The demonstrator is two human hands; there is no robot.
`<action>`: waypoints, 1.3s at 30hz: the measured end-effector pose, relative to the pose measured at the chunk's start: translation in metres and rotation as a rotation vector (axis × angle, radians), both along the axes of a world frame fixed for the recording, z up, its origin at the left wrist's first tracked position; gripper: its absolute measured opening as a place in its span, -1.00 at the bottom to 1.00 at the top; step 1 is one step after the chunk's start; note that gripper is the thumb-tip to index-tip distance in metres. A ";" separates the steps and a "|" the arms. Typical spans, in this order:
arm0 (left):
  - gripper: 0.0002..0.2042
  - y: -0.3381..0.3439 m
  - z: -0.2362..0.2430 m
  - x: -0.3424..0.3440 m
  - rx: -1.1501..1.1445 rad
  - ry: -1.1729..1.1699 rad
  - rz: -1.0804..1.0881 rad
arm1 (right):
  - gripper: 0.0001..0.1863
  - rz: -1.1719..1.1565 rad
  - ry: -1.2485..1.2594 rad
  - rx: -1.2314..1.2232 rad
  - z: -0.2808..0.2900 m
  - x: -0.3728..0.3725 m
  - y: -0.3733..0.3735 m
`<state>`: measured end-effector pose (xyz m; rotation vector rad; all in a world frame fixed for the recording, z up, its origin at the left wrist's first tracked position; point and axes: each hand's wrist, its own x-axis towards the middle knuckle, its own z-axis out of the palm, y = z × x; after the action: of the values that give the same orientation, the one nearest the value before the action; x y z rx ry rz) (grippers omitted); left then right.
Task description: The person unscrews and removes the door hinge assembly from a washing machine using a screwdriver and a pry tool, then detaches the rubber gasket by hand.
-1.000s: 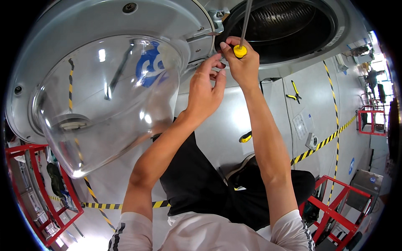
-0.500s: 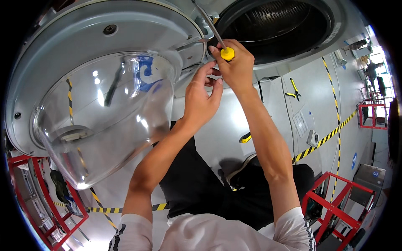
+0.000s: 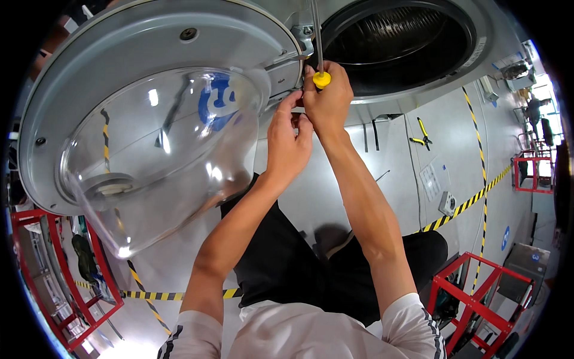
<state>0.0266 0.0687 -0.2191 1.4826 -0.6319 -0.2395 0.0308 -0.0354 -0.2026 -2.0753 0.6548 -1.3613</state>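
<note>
Just below the metal door hinge [image 3: 305, 39], your right hand [image 3: 330, 99] has its fingers wrapped around the screwdriver [image 3: 321, 80], whose yellow end shows above the fist while its metal shaft runs up past the hinge and out at the top edge of the view. Close beside it, on the left and a little lower, your left hand [image 3: 288, 140] has its fingers bent and its thumb brought toward them; you cannot tell from this angle whether they pinch something small or touch the other hand. Beyond your left hand, the round grey appliance door [image 3: 119, 75] stands swung open, its clear bowl [image 3: 173, 161] bulging toward you. Beyond your right hand lies the round opening, with a black rubber gasket [image 3: 338, 36] around the metal drum [image 3: 397, 36]. Right of your right forearm, yellow-and-black pliers [image 3: 423, 136] lie on the grey floor [image 3: 391, 149], with a pale sheet [image 3: 429, 181] and a small boxy device [image 3: 447, 203] farther down. Yellow-and-black striped tape [image 3: 454, 216] crosses the floor just beside that device. Outermost, red metal frames stand at your lower left [image 3: 103, 263] and lower right [image 3: 478, 302].
</note>
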 end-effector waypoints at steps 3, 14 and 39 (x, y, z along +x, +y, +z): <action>-0.58 0.003 0.002 -0.010 -0.037 0.102 -0.021 | -0.83 0.024 -0.037 0.001 0.001 -0.002 -0.002; -0.53 -0.023 0.005 -0.013 -0.021 -0.077 0.038 | -0.78 0.140 0.081 0.069 0.013 -0.017 -0.022; -0.60 -0.011 0.003 -0.017 -0.052 0.089 0.014 | -0.79 0.298 0.077 0.059 0.010 -0.021 -0.040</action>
<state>0.0096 0.0578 -0.2165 1.4184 -0.5525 -0.2748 0.0093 -0.0757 -0.1928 -2.0881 0.3915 -1.0867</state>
